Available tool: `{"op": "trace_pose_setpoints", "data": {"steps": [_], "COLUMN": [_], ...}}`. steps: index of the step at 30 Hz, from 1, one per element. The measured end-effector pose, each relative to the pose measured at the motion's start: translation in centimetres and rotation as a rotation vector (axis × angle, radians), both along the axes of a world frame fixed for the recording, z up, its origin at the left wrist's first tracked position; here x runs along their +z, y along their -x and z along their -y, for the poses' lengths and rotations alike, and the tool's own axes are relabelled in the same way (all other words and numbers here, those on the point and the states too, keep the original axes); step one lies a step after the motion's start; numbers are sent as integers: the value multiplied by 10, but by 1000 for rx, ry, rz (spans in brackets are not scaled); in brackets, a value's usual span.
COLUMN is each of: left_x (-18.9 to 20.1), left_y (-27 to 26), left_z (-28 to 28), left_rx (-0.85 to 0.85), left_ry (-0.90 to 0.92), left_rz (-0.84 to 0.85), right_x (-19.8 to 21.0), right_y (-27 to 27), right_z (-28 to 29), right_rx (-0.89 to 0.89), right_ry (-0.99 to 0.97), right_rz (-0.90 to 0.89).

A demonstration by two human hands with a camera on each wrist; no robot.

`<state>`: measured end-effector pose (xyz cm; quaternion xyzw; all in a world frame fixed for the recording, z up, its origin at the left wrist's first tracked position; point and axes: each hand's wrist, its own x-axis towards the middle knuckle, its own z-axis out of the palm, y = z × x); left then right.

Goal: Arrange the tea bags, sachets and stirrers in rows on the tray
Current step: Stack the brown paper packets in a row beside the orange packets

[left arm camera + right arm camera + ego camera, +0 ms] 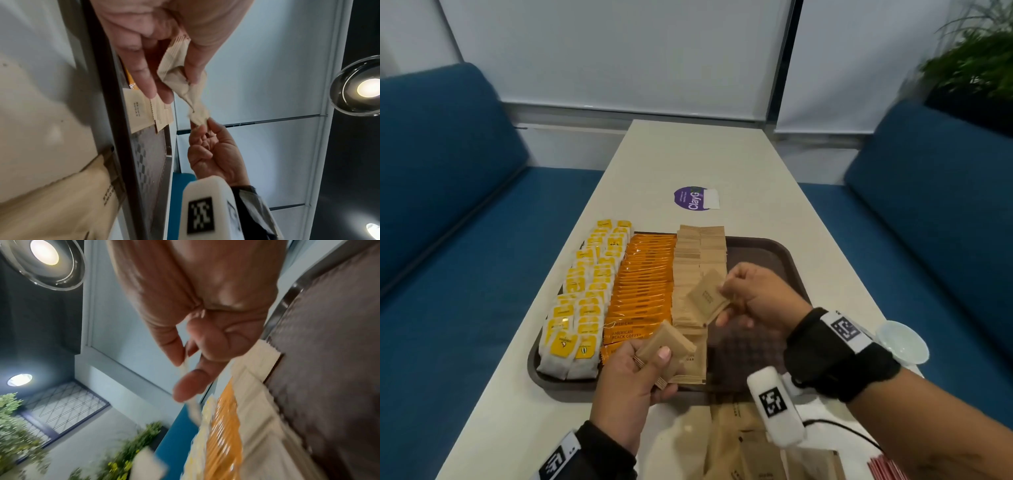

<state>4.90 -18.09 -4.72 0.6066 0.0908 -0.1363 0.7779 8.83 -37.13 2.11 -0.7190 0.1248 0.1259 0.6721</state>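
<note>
A dark brown tray [774, 253] holds rows of yellow-labelled tea bags [582, 301], orange coffee sachets [643, 284] and tan sugar sachets [695, 260]. My left hand [633, 373] grips a small stack of tan sachets [666, 353] over the tray's near edge; the left wrist view shows the same stack [174, 65] between thumb and fingers. My right hand [753, 298] pinches a single tan sachet [707, 298] above the sugar row. In the right wrist view that sachet [186, 368] appears edge-on between thumb and forefinger. No stirrers lie on the tray.
More tan sachets [750, 445] lie loose on the white table [688, 157] in front of me, with red stirrers [887, 467] at the bottom right. A clear plastic lid [904, 342] sits right of the tray. Blue benches [448, 205] flank the table.
</note>
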Motion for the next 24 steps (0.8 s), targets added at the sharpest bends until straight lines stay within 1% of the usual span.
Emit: {"op": "trace_pose_setpoints", "data": {"steps": [2,4,7,10,13,17,21,24], "left_x": [-1,-3,-4,-4,-7,-9,-8,-6], "left_y": [-3,-7,-12,-16,-18,-21,-20,-19], "left_z": [-1,-3,-4,-5,-6,-6,-6,-6], "left_rx": [9,14,21,36,45,51,49,42], "left_ry": [-14,-31,-42,-58,-96,-115,-103,-90], "left_rz": [-6,-15,-13,-10,-3,-10,-14,-13], "right_x": [-1,-7,-16,-22,-30,-39,-46,-47], "right_y": [-18,-39,-67,-87,-102,-113,-118,-119], "right_z": [9,20,35,40,38,32,29,29], "right_rx": [-71,-109,-108,-51,21,66,51,-4], "right_ry": [46,140,350,512,519,501,541,563], "right_rz": [37,60,34,-39,-97,-98,-94,-108]}}
